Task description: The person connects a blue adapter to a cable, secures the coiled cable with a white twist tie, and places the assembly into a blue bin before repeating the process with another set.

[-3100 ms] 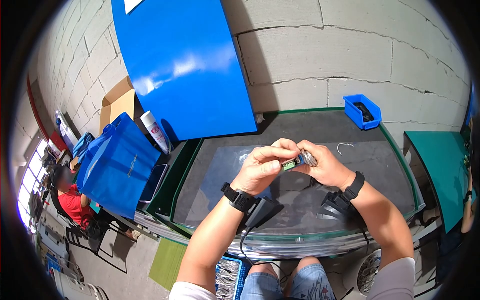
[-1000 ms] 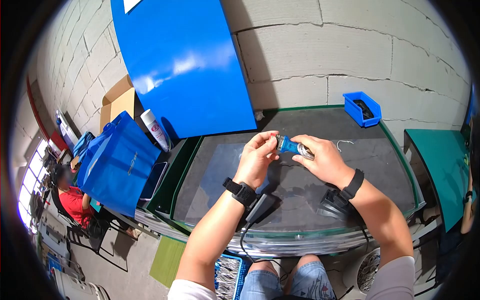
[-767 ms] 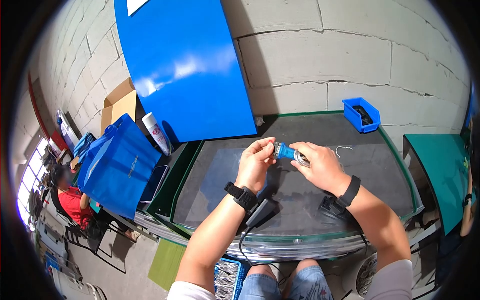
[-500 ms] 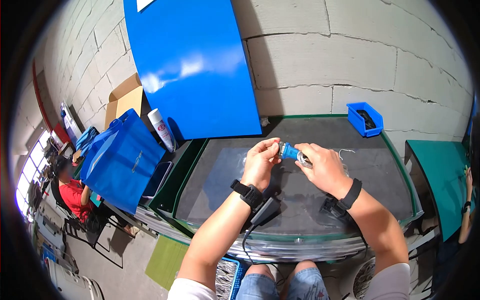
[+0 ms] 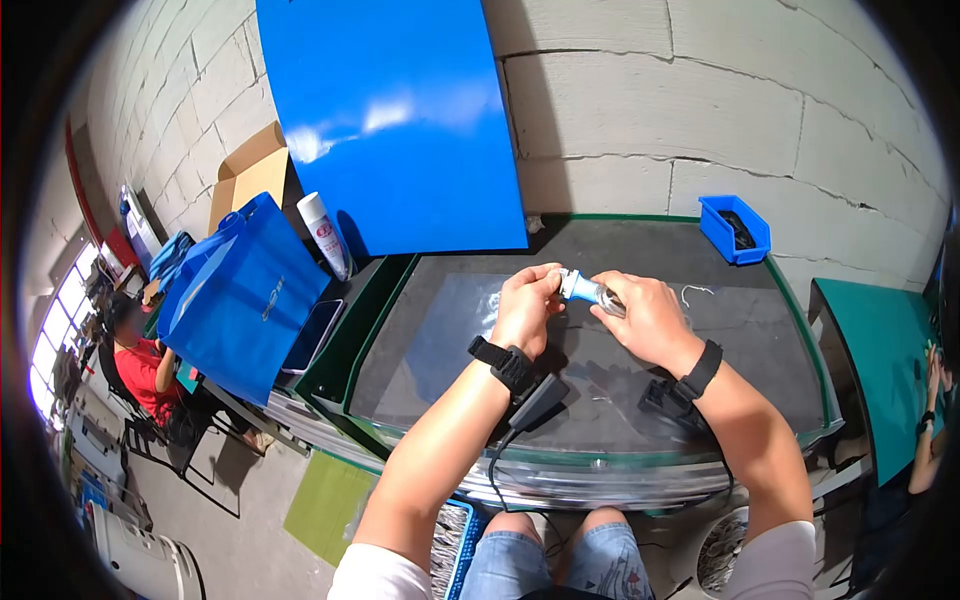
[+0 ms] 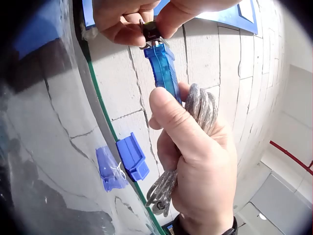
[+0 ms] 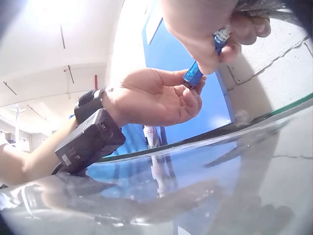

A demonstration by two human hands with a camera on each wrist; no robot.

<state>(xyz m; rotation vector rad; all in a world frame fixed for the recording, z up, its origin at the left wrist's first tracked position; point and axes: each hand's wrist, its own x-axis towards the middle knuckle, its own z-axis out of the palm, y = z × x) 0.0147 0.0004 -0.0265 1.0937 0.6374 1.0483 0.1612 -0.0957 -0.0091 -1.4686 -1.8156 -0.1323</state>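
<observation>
Over the bench, both hands hold a cable with a translucent blue plug (image 6: 164, 68) and a coiled, clear-jacketed grey lead (image 6: 201, 105). My right hand (image 5: 650, 317) grips the plug's rear, thumb along it, and the coil lies bunched within that hand. At the plug's front end, my left hand (image 5: 527, 307) pinches a small dark connector piece (image 6: 151, 31) between thumb and fingers. A metal edge shows where that piece meets the plug. In the right wrist view the left fingertips cover most of the piece, beside the blue plug (image 7: 193, 73).
The dark bench top (image 5: 440, 375) has a clear sheet on it. A blue bin (image 5: 735, 232) with black items stands at the back right, a white tie (image 5: 697, 290) near it. To the left are a spray can (image 5: 325, 237), a blue bag (image 5: 240, 300) and a seated person (image 5: 145, 365).
Three seconds ago the hands were closer together, with a green terminal block showing between them. Now they are farther apart with the blue plug exposed. The head view has shifted slightly.
</observation>
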